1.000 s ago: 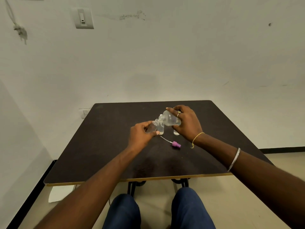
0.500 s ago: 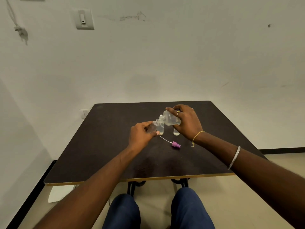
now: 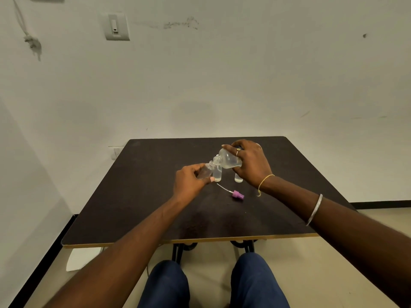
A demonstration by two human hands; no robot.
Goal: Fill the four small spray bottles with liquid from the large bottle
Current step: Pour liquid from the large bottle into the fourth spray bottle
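Observation:
My right hand [image 3: 250, 162] grips the large clear bottle [image 3: 228, 158], tipped on its side with its neck pointing left and down. My left hand [image 3: 190, 183] holds a small clear spray bottle [image 3: 206, 170], uncapped and tilted, its mouth right at the large bottle's neck. Two more small bottles stand upright on the dark table [image 3: 144, 196]: one [image 3: 217, 174] just behind my left fingers, another [image 3: 238, 178] partly hidden under my right hand. A purple spray cap with a white dip tube [image 3: 237, 194] lies on the table in front of them.
The table's front edge has a light trim, with black legs and my blue-trousered knees below. A white wall stands right behind the table, with a switch plate high on the left. A white object lies on the floor under the left front corner.
Almost nothing has moved. Both hands stay in the same pouring pose, the large bottle tipped at the small bottle's mouth.

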